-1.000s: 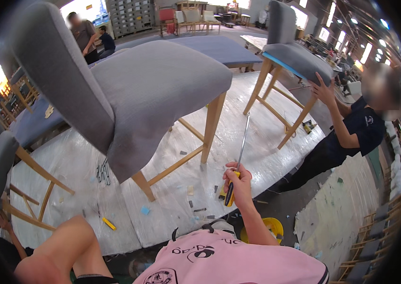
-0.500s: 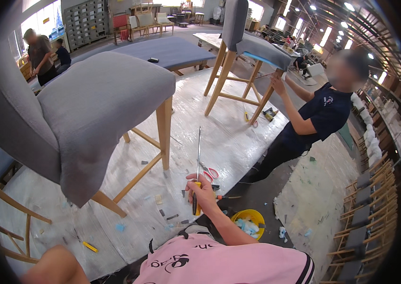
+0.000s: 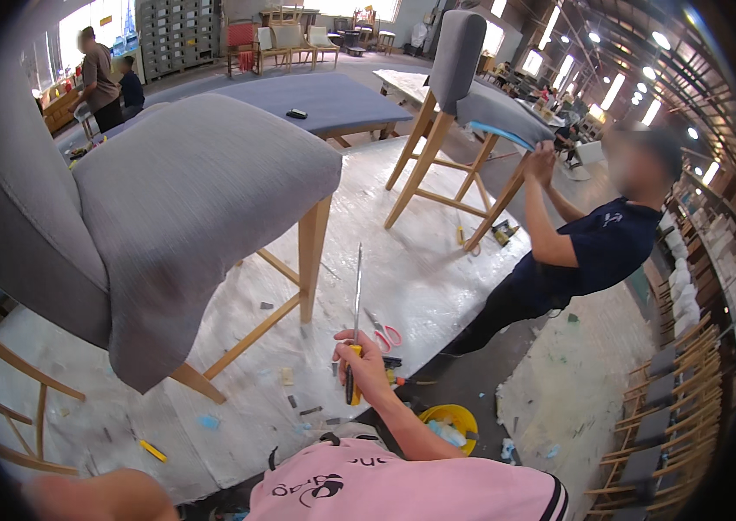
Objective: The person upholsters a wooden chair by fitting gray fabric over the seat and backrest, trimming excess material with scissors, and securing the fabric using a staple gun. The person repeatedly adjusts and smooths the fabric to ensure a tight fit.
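My right hand (image 3: pixel 369 368) is closed round the yellow and black handle of a screwdriver (image 3: pixel 353 373), its long metal shaft pointing up and away from me. On my left stands a tall wooden chair with a grey fabric seat (image 3: pixel 211 152); loose cloth hangs from the seat's near corner. Only part of my left arm (image 3: pixel 112 497) shows, blurred at the lower left edge; the left hand is out of the picture. Scissors with red handles (image 3: pixel 388 335) lie on the plastic-covered worktable (image 3: pixel 368 208) just beyond my right hand.
A co-worker (image 3: pixel 602 230) works with both hands under the seat of a second grey chair (image 3: pixel 507 113). A yellow cutter (image 3: pixel 153 451) and scraps lie on the worktable. Beside it stands a yellow bucket (image 3: pixel 455 418) of scraps. Chair frames (image 3: pixel 659 425) line the right.
The view has shifted slightly. My right hand still grips the screwdriver, which now stands a little differently tilted. The co-worker's hands have come together at the second chair's seat corner.
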`<state>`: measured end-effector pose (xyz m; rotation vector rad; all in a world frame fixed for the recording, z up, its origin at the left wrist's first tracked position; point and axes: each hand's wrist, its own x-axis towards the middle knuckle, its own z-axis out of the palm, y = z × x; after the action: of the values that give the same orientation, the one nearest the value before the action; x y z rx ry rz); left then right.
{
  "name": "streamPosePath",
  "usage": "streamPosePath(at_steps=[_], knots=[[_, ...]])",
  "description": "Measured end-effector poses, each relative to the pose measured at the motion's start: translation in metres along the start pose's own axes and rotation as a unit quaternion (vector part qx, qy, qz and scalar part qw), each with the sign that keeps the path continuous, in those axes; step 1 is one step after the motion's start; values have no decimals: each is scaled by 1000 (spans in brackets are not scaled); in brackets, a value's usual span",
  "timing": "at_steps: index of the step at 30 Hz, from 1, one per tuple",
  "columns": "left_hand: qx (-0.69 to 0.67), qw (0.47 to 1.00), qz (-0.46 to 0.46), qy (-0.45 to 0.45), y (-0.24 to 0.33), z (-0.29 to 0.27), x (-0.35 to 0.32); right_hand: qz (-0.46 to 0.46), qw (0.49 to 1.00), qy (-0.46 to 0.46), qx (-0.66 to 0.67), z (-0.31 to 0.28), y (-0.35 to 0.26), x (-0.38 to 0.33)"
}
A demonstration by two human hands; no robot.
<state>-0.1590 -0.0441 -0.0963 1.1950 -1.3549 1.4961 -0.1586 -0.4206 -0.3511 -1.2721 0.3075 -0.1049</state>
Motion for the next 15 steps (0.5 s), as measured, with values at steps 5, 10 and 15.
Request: streamPosePath(at_steps=[5,10,15], knots=[[321,863,-390,-20,0,-28,-155,17,998,65,-21,3,17,4],[179,763,-621,4,32,30,-160,4,998,44,-51,1,52,6],[209,785,-581,-52,20,39,-111,63,980,-35,-183,-31,129,20]])
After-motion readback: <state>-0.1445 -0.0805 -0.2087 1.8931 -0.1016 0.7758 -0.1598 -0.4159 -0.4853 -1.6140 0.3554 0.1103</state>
